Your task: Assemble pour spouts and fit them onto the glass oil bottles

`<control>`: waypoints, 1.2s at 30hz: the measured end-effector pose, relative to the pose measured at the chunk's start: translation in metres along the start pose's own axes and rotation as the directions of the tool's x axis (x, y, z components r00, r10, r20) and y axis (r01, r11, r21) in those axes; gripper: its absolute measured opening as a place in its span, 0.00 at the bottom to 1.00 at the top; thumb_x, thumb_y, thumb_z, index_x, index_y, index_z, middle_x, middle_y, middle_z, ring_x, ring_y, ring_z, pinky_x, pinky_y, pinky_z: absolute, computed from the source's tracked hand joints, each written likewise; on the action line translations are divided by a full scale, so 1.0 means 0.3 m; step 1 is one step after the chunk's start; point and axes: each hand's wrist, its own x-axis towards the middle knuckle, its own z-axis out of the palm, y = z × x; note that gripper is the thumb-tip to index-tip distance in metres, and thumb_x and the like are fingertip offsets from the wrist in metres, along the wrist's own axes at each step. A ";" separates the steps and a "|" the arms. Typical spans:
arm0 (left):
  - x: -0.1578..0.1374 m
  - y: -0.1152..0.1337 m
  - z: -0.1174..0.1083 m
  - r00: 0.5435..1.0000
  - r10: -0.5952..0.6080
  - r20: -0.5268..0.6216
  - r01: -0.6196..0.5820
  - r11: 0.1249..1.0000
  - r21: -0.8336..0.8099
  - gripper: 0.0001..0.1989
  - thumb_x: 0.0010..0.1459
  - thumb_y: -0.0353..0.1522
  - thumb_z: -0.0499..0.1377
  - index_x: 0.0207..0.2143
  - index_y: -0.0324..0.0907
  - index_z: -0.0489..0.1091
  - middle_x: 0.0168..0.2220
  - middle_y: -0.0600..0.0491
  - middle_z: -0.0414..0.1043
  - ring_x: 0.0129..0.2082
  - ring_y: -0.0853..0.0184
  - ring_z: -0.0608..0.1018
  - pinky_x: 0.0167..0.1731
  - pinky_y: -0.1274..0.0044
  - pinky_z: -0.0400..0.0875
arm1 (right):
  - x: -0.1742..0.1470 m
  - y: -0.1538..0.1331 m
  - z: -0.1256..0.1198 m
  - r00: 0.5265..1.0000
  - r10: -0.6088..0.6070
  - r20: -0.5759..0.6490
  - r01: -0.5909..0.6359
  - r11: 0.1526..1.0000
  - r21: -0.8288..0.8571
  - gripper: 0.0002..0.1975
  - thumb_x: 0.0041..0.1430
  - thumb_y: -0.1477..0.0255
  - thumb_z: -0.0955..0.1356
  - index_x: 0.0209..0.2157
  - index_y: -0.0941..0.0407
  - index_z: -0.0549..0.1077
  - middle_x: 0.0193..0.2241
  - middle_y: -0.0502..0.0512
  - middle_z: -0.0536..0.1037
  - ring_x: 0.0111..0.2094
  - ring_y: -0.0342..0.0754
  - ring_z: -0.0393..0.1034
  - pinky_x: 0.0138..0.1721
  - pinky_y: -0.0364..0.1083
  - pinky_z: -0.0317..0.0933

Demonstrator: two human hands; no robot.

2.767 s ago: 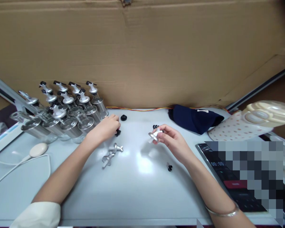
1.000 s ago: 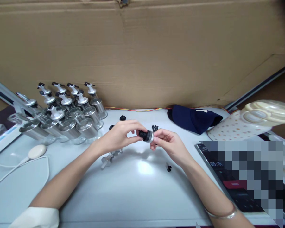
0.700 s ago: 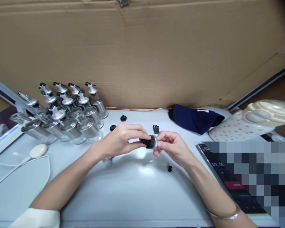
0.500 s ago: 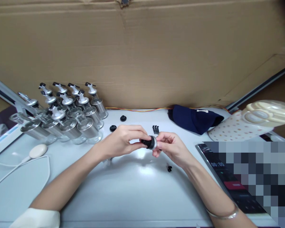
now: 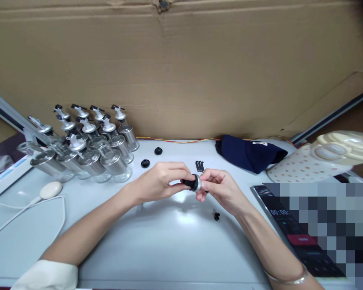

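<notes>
Fingers (image 5: 180, 172) of my left hand (image 5: 161, 180) and right hand (image 5: 222, 188) pinch the stopper (image 5: 197, 183) between them, above the table (image 5: 169, 245). I see bottles (image 5: 112, 161) crowding the left, a hat (image 5: 245, 155) and screen (image 5: 302, 240) right, two plugs (image 5: 145, 163) beyond; my left wrist (image 5: 133, 193) (annoyingly) partly covers a silvery bit (image 5: 140, 206).

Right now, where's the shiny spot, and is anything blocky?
In the head view, glare shines on the table lower in frame than the left hand and right hand, probably from a light above; also in the head view, coarse squares hide part of the dark-screened device.
</notes>
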 end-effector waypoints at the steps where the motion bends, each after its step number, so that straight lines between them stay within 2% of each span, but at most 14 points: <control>1: 0.000 -0.001 0.000 1.000 0.002 -0.013 -0.002 1.000 0.012 0.04 0.61 0.27 0.58 0.38 0.37 0.73 0.34 0.47 0.77 0.32 0.69 0.78 0.33 0.80 0.73 | 0.001 0.003 0.000 1.000 -0.006 -0.008 0.006 1.000 -0.005 0.14 0.41 0.64 0.78 0.22 0.58 0.75 0.17 0.52 0.78 0.18 0.45 0.73 0.21 0.42 0.69; 4: 0.002 -0.001 -0.012 1.000 -0.014 -0.022 0.016 0.996 0.086 0.05 0.61 0.29 0.58 0.38 0.38 0.73 0.34 0.48 0.77 0.32 0.69 0.78 0.32 0.79 0.72 | 0.007 0.011 0.009 0.998 -0.051 -0.042 0.049 0.997 -0.061 0.15 0.44 0.60 0.76 0.26 0.57 0.77 0.18 0.51 0.77 0.19 0.44 0.71 0.24 0.44 0.68; 6: 0.003 0.002 -0.028 0.999 -0.039 0.004 0.037 0.981 0.192 0.06 0.62 0.31 0.57 0.39 0.38 0.73 0.34 0.48 0.76 0.32 0.68 0.77 0.32 0.78 0.71 | 0.013 0.015 0.019 0.988 -0.127 -0.093 0.111 0.980 -0.163 0.15 0.46 0.59 0.75 0.29 0.56 0.78 0.22 0.50 0.75 0.21 0.42 0.69 0.26 0.44 0.67; 8: 0.005 0.009 -0.041 0.995 -0.090 0.040 0.074 0.948 0.310 0.07 0.62 0.31 0.57 0.39 0.38 0.73 0.35 0.49 0.76 0.32 0.67 0.77 0.32 0.77 0.70 | 0.017 0.016 0.026 0.957 -0.233 -0.172 0.177 0.941 -0.288 0.14 0.46 0.59 0.75 0.32 0.55 0.79 0.23 0.48 0.71 0.23 0.41 0.66 0.26 0.42 0.65; 10: 0.007 0.017 -0.046 0.981 -0.177 0.077 0.130 0.901 0.414 0.07 0.62 0.31 0.57 0.40 0.39 0.72 0.35 0.50 0.75 0.32 0.66 0.77 0.32 0.76 0.69 | 0.017 0.016 0.029 0.935 -0.287 -0.210 0.200 0.913 -0.356 0.15 0.47 0.60 0.75 0.34 0.54 0.78 0.22 0.46 0.67 0.22 0.40 0.62 0.24 0.41 0.62; 12: 0.009 0.026 -0.038 0.960 -0.254 0.119 0.168 0.859 0.483 0.07 0.61 0.31 0.56 0.41 0.40 0.71 0.35 0.50 0.75 0.32 0.65 0.76 0.32 0.76 0.68 | 0.016 0.016 0.030 0.963 -0.224 -0.149 0.168 0.933 -0.317 0.17 0.50 0.58 0.73 0.38 0.54 0.75 0.21 0.45 0.68 0.21 0.40 0.63 0.23 0.42 0.62; 15: 0.010 0.034 -0.009 0.945 -0.293 0.146 0.178 0.833 0.525 0.08 0.62 0.33 0.55 0.41 0.39 0.70 0.36 0.50 0.74 0.31 0.65 0.76 0.31 0.76 0.67 | 0.014 0.023 0.033 0.997 -0.082 -0.003 0.079 0.975 -0.209 0.22 0.51 0.56 0.72 0.43 0.54 0.70 0.24 0.48 0.74 0.22 0.44 0.70 0.24 0.44 0.66; 19: 0.006 0.034 0.028 0.947 -0.304 0.106 0.209 0.831 0.515 0.10 0.63 0.36 0.55 0.43 0.38 0.68 0.35 0.50 0.73 0.31 0.65 0.75 0.28 0.76 0.66 | 0.016 0.030 0.041 0.998 -0.055 0.014 0.057 0.983 -0.172 0.22 0.51 0.56 0.72 0.42 0.54 0.69 0.25 0.49 0.77 0.25 0.46 0.75 0.27 0.45 0.70; 22: 0.007 0.034 0.034 0.944 -0.323 0.069 0.271 0.878 0.395 0.14 0.61 0.39 0.58 0.44 0.39 0.66 0.36 0.50 0.72 0.32 0.64 0.75 0.30 0.75 0.68 | 0.017 0.028 0.041 0.998 -0.062 0.006 0.063 0.986 -0.152 0.21 0.49 0.56 0.73 0.39 0.55 0.70 0.24 0.48 0.77 0.24 0.45 0.74 0.27 0.45 0.70; 25: 0.014 0.031 0.020 0.913 -0.406 0.033 0.398 0.907 0.140 0.17 0.58 0.39 0.59 0.47 0.42 0.64 0.36 0.52 0.71 0.30 0.67 0.74 0.30 0.76 0.69 | 0.017 0.023 0.035 0.998 -0.062 -0.023 0.058 0.989 -0.133 0.22 0.47 0.56 0.74 0.39 0.54 0.71 0.24 0.49 0.78 0.23 0.46 0.75 0.28 0.46 0.71; 27: 0.018 0.025 0.007 0.860 -0.509 0.034 0.510 0.860 -0.027 0.16 0.58 0.37 0.57 0.48 0.41 0.63 0.38 0.51 0.70 0.31 0.68 0.73 0.29 0.77 0.69 | 0.017 0.020 0.029 0.997 -0.061 -0.037 0.057 0.992 -0.115 0.23 0.47 0.56 0.74 0.39 0.55 0.70 0.25 0.51 0.79 0.24 0.47 0.77 0.29 0.47 0.71; 30: 0.018 0.010 0.004 0.787 -0.596 0.163 0.617 0.759 -0.207 0.14 0.59 0.36 0.55 0.46 0.41 0.64 0.38 0.50 0.71 0.34 0.67 0.74 0.30 0.77 0.69 | 0.016 0.019 0.022 0.997 -0.067 -0.036 0.063 0.994 -0.090 0.24 0.46 0.55 0.75 0.39 0.55 0.69 0.25 0.53 0.81 0.25 0.49 0.78 0.30 0.47 0.71; 32: 0.015 0.000 0.011 0.774 -0.585 0.243 0.633 0.702 -0.326 0.12 0.60 0.35 0.56 0.45 0.41 0.63 0.35 0.51 0.72 0.34 0.68 0.75 0.31 0.77 0.69 | 0.015 0.020 0.019 0.998 -0.068 -0.019 0.066 0.994 -0.088 0.24 0.46 0.56 0.74 0.39 0.55 0.68 0.26 0.53 0.81 0.25 0.48 0.78 0.30 0.47 0.71; 36: 0.010 -0.003 0.025 0.785 -0.564 0.257 0.612 0.641 -0.464 0.09 0.60 0.34 0.56 0.42 0.40 0.62 0.32 0.54 0.70 0.31 0.70 0.73 0.32 0.76 0.67 | 0.012 0.019 0.020 0.998 -0.062 0.025 0.064 0.994 -0.093 0.22 0.48 0.56 0.74 0.38 0.54 0.67 0.27 0.54 0.82 0.26 0.48 0.78 0.31 0.47 0.71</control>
